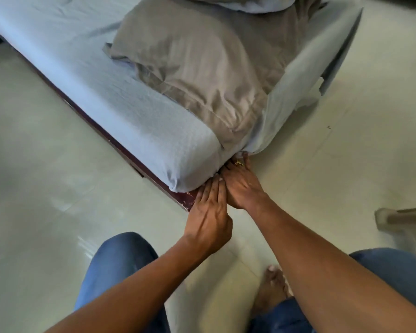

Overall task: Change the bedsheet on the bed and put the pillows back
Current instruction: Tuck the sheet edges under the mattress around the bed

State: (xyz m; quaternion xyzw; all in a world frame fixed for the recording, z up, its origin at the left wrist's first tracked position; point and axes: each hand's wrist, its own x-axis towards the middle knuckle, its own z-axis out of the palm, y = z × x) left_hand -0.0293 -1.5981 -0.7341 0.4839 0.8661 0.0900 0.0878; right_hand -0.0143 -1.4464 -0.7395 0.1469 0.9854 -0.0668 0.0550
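Person is crouching, jeans knee (120, 258) and bare foot (273, 287) nearest on the tiled floor (46, 164). Left hand (209, 212) is pressing flat, fingers straight, against the bottom edge of the light blue bedsheet (135, 116) at the mattress corner, touching the right hand (241, 186), whose fingertips are sitting hidden under the sheet hem; grip unclear. Dark bed frame (190, 197) is showing just below. Farther back, a taupe pillow (197, 75) is lying on the sheet near that corner.

- The bed (181, 195), on a dark wooden frame, stands on a pale tiled floor (46, 188).
- A light blue sheet (82, 68) covers its mattress, wrapped over the near corner.
- A taupe pillow (202, 75) lies on the sheet.
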